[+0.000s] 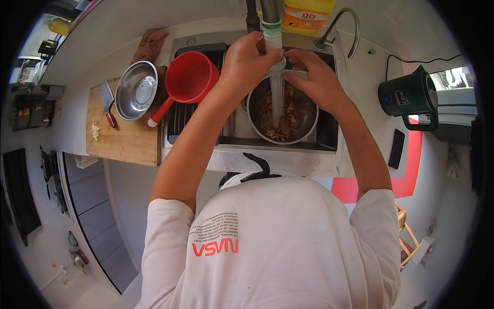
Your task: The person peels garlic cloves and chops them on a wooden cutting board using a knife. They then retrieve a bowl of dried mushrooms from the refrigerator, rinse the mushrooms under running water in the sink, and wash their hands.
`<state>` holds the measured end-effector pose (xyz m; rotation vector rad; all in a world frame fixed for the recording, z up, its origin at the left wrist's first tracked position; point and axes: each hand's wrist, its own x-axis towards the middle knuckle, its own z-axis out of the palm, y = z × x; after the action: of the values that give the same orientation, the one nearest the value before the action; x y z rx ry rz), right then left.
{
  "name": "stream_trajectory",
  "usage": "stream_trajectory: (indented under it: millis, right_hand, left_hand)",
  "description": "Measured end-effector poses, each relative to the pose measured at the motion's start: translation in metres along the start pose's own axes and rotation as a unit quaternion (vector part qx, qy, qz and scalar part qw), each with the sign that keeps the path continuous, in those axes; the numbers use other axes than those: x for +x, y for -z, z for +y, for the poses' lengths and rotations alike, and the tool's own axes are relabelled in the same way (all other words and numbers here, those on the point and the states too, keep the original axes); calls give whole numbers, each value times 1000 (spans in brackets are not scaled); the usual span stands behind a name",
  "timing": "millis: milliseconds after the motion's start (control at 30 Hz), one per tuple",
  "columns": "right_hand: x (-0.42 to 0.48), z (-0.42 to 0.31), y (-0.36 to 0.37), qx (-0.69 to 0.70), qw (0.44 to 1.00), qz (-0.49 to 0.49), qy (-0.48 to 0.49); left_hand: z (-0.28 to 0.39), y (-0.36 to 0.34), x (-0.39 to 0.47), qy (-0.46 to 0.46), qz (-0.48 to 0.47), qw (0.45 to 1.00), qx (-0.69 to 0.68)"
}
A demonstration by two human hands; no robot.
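My left hand [251, 58] grips the white and green faucet extension [273, 40] above the sink, with the thumb across its lower part. My right hand [314, 79] is beside the outlet, its fingers curled around or close to its edge; whether they grip it is hard to tell. Water [276, 98] streams from the outlet into a round metal pot [313, 121]. Brown shredded food, perhaps mushrooms [283, 125], lies in the pot, which rests in the sink basin [328, 135].
Left of the basin are a red plastic dipper [192, 77], a steel bowl [137, 90], and a wooden cutting board [125, 139] with a cleaver [107, 96] and chopped garlic-like bits [95, 131]. At right are a curved tap [353, 31], a green electric kettle [405, 96] and a phone [396, 148].
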<state>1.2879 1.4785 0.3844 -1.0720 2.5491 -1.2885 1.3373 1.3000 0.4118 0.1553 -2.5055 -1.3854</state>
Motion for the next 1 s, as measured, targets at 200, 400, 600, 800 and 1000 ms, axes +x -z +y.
stream_trajectory:
  millis: [200,400,600,800,1000]
  right_hand:
    - [17,-22,-9,-88,996,17,-7]
    - [22,-25,-14,-155,987,46,-1]
    - [29,-30,-13,-146,988,44,-7]
    - [31,-37,-11,-130,991,14,-34]
    - [31,-43,-9,-140,989,12,-52]
  left_hand:
    - [-6,-4,-1,-19,11,999,-31]
    - [-80,-13,-32,31,18,993,-109]
    - [-216,-83,-95,321,-129,934,91]
    - [-292,-132,-99,400,-133,902,99]
    - [-304,-137,-107,457,-198,866,-45]
